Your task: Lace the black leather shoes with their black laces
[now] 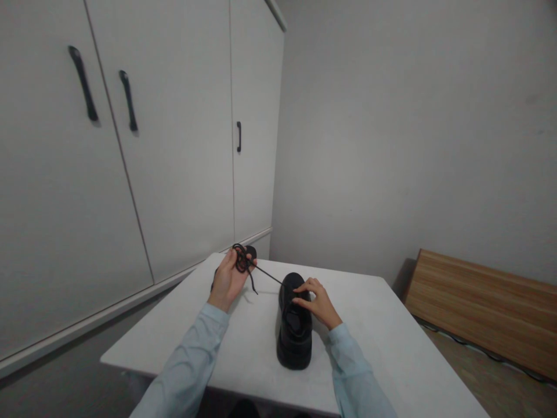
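Note:
A black shoe (295, 339) stands upright on the white table (369, 325), its toe pointing away from me. A bunched black lace (242, 259) lies in my left hand (230, 278), which is raised left of the shoe with its fingers curled round the loops. One strand runs taut from there to the front of the shoe, and a loose end hangs below the hand. Over the shoe's lacing area, my right hand (316, 300) has thumb and forefinger close to the shoe; what they pinch, if anything, is too small to tell. Another dark object (251, 252) shows behind my left fingers.
White cupboards (187, 145) with black handles line the left side beyond the table. A grey wall (369, 145) rises behind. At the right, a wooden board (483, 307) stands past the table's edge, with a cable along its bottom.

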Action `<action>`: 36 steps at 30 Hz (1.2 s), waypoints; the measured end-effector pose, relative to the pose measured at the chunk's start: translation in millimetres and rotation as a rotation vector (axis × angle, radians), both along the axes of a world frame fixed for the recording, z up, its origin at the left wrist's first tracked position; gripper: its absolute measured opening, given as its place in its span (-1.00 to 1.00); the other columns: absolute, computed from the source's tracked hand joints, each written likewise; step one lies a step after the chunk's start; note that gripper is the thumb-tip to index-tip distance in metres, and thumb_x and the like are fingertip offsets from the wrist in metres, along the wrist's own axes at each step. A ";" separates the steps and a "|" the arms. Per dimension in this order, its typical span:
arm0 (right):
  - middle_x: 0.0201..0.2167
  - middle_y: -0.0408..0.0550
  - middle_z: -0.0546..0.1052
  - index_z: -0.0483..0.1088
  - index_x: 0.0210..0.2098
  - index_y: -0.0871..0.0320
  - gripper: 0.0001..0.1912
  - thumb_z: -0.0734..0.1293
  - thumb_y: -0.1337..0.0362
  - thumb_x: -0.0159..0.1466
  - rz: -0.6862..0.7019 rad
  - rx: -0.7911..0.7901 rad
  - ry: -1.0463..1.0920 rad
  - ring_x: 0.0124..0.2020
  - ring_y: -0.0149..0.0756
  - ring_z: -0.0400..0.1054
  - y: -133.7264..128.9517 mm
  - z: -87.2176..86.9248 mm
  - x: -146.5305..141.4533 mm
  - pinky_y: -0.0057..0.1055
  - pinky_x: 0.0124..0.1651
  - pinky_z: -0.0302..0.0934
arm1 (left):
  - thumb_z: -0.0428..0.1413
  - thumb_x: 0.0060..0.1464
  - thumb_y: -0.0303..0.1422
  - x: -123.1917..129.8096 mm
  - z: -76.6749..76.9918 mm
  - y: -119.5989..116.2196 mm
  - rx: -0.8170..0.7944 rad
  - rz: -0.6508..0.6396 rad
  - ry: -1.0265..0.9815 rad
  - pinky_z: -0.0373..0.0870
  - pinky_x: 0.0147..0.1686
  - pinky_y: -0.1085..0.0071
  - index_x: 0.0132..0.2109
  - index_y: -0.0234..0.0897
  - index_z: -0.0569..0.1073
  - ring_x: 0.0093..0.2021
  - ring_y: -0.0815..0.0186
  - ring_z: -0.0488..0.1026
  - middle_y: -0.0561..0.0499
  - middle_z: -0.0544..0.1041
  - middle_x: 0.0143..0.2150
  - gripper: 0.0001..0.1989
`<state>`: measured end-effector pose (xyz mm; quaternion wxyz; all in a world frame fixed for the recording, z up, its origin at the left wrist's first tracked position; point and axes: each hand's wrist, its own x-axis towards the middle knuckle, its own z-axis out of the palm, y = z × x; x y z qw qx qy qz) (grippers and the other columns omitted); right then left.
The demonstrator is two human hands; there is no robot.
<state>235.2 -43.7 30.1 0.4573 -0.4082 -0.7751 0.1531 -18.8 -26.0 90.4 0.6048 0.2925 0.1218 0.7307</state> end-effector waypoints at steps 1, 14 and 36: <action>-0.40 -0.08 0.45 0.53 -0.35 0.07 -0.79 0.46 0.11 0.05 0.000 0.000 0.000 -0.26 -0.20 0.29 0.3 -0.3 0.1 -0.29 -0.17 0.14 | 0.10 0.12 -0.39 -0.1 2.5 -0.2 0.017 0.004 0.023 0.44 -0.32 0.37 -0.29 -0.27 0.40 -0.40 0.41 0.44 0.05 0.49 -0.31 -0.95; -0.39 -0.07 0.43 0.53 -0.35 0.08 -0.78 0.46 0.11 0.06 0.031 -0.030 0.018 -0.24 -0.17 0.27 3.9 -3.2 -0.4 -0.28 -0.17 0.12 | 0.16 -0.01 -0.30 27.3 6.8 14.9 0.267 0.099 1.153 0.24 -0.42 0.54 -0.35 -0.35 0.43 -0.42 0.41 0.35 0.04 0.48 -0.42 -0.84; -0.32 -0.07 0.48 0.46 -0.20 0.06 -0.66 0.46 0.20 0.01 0.006 -0.062 0.035 -0.21 -0.15 0.32 6.9 -6.7 -0.9 -0.27 -0.18 0.13 | 0.06 -0.05 -0.50 32.4 -53.0 24.3 0.052 0.004 1.598 0.21 -0.56 0.57 -0.34 -0.30 0.35 -0.59 0.47 0.28 0.10 0.41 -0.48 -0.93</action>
